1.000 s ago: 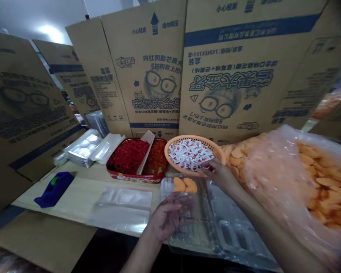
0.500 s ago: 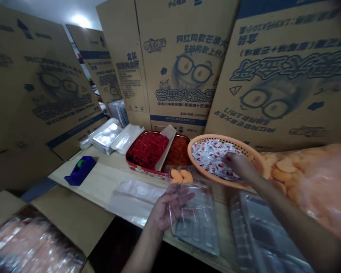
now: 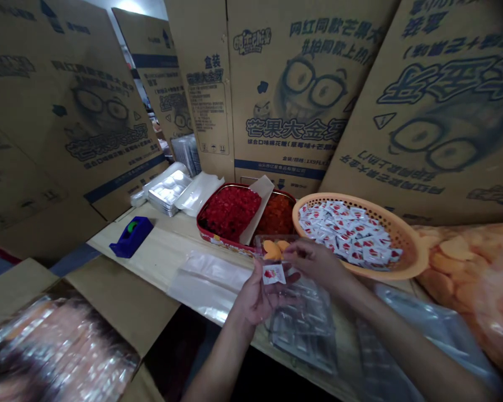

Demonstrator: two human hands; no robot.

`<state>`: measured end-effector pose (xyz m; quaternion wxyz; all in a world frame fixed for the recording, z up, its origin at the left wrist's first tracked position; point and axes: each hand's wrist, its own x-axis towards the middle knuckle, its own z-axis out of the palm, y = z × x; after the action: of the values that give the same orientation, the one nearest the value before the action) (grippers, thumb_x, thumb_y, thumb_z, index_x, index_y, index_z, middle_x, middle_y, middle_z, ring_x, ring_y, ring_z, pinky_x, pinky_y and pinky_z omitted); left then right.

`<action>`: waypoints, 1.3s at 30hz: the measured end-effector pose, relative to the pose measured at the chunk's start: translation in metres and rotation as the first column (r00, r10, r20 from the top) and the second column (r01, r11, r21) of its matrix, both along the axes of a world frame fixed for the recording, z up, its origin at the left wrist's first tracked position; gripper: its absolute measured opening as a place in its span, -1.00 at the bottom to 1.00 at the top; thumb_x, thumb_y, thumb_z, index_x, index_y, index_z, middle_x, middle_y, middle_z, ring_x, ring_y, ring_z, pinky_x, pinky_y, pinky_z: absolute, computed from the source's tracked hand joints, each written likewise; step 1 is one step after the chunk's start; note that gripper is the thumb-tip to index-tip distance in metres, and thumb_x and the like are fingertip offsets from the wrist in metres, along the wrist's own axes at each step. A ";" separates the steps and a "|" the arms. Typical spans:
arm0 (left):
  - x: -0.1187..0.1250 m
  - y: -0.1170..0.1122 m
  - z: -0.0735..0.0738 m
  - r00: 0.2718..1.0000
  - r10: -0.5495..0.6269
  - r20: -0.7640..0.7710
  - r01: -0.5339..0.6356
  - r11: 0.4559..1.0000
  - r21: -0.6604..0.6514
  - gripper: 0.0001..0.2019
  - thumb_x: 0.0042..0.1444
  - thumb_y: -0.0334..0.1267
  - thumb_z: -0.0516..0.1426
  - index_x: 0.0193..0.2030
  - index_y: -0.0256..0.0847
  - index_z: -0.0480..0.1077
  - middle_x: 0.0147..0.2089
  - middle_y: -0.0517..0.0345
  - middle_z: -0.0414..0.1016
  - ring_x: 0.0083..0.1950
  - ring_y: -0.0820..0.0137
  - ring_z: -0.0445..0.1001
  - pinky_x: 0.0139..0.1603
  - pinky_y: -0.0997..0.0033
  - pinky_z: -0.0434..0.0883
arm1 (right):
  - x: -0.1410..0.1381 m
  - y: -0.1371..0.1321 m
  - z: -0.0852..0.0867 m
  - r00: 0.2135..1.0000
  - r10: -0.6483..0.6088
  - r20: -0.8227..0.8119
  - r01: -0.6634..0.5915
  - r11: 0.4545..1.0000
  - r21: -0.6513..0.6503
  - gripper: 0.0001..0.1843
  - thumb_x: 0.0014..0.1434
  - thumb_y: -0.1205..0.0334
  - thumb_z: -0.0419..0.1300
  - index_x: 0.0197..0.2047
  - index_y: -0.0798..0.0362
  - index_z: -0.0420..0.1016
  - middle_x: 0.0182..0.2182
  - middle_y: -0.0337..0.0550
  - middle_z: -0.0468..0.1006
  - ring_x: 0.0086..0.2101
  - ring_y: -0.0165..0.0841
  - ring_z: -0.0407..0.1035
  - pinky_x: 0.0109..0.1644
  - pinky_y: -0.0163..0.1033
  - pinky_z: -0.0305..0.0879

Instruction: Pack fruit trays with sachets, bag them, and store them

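My left hand (image 3: 257, 296) supports a clear plastic blister tray (image 3: 304, 329) at its left side, fingers curled beneath the see-through plastic. Orange candy pieces (image 3: 272, 249) sit in the tray's far end. A small white sachet with a red print (image 3: 274, 274) rests just above my left fingers. My right hand (image 3: 314, 261) reaches over the tray's far end, its fingertips pinched together beside the orange pieces; what they hold, if anything, is hidden. Just beyond my right hand is an orange plastic basket (image 3: 414, 254) with many similar sachets (image 3: 347, 229).
Behind the tray stands a red-rimmed tin (image 3: 218, 239) of red and orange pieces, split by a card divider (image 3: 257, 209). A blue tape dispenser (image 3: 132, 237), clear bags (image 3: 209, 285) and stacked trays (image 3: 170, 190) lie leftward. Large cartons (image 3: 293, 145) wall the back.
My right hand has left the basket and come to the tray's far end. A sachet now lies above my left fingers. The whole view has shifted slightly.
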<state>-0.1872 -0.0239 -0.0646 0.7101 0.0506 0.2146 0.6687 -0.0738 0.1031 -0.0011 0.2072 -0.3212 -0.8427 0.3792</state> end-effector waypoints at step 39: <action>-0.055 -0.045 0.001 0.938 0.347 -0.007 -0.345 0.931 -0.122 -0.47 0.13 0.10 0.01 0.06 -0.29 0.31 -0.08 -0.13 0.48 -0.12 0.16 0.50 -0.01 -0.15 0.37 | -0.065 0.019 -0.022 0.989 -0.006 0.147 -0.023 0.981 0.192 -0.79 0.11 0.29 0.10 -0.17 0.07 0.48 -0.22 -0.07 0.43 -0.21 -0.32 0.35 -0.14 -0.25 0.28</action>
<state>-0.2424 -0.0687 -0.0636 0.5846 -0.0361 0.2549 0.7694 -0.1392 0.1222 -0.0234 0.1733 -0.3230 -0.8899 0.2717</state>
